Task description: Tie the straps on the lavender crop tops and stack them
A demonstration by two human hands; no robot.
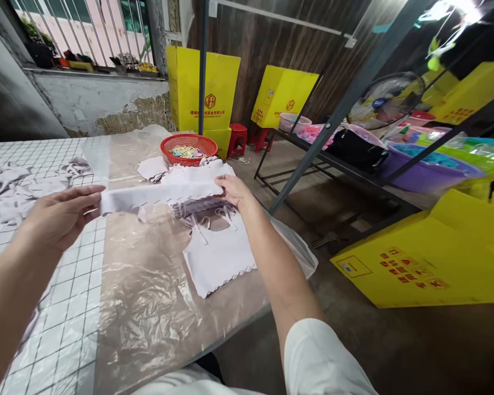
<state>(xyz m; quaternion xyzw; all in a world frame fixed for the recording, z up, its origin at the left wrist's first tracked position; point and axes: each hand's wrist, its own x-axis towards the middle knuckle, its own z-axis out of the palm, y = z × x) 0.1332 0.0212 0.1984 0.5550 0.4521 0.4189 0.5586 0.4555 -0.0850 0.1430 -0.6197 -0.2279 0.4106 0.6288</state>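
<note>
A pale lilac fabric piece with a scalloped lower edge is stretched level above the table. My left hand pinches its left end between thumb and fingers. At the other end, my right hand grips the cloth near its corner. Under my right forearm lies a pale garment piece with thin ties at the top and a wavy hem. Just behind the stretched cloth is a stack of similar pale pieces, partly hidden by it.
A red plastic basket of small colourful items stands at the table's far end. Pale cloth pieces are heaped at left. Clear plastic sheeting covers part of the table. A metal rack and yellow cartons stand to the right.
</note>
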